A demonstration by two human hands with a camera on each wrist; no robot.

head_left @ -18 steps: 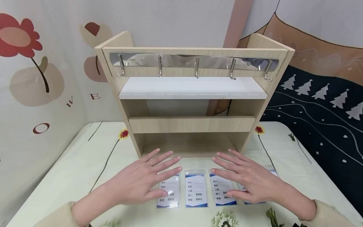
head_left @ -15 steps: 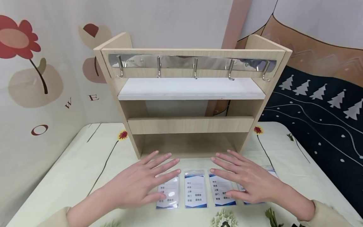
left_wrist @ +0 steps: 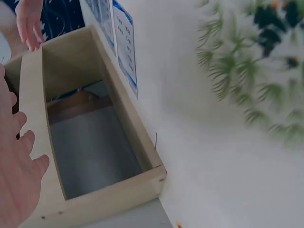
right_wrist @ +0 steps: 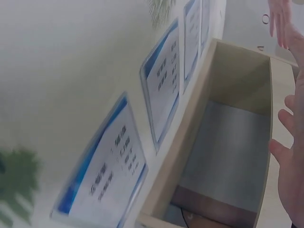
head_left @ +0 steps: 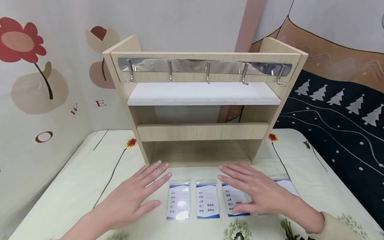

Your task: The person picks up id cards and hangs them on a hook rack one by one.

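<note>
My left hand point(head_left: 132, 196) hovers palm down with its fingers extended, left of the row of badges. My right hand point(head_left: 258, 190) is held out the same way over the right part of the row, partly hiding badges there. Neither hand grips anything. The row holds several white ID badges with blue trim in clear sleeves: a leftmost badge point(head_left: 179, 193) with glare on it, a second badge point(head_left: 208, 201), a third badge point(head_left: 232, 195), and one at the right end point(head_left: 287, 185). In the right wrist view, a badge point(right_wrist: 111, 175) lies nearest that camera.
Behind the badges stands a light wooden shelf point(head_left: 202, 132) with a white board point(head_left: 204, 94) across it. A metal strip point(head_left: 189, 65) with several hooks runs along its top front. Flower-patterned cloth point(head_left: 75, 186) covers the table, with patterned curtains behind.
My left hand has drawn left, uncovering the leftmost badge. My right hand has shifted slightly left, its fingers closer together. The badges lie where they were.
</note>
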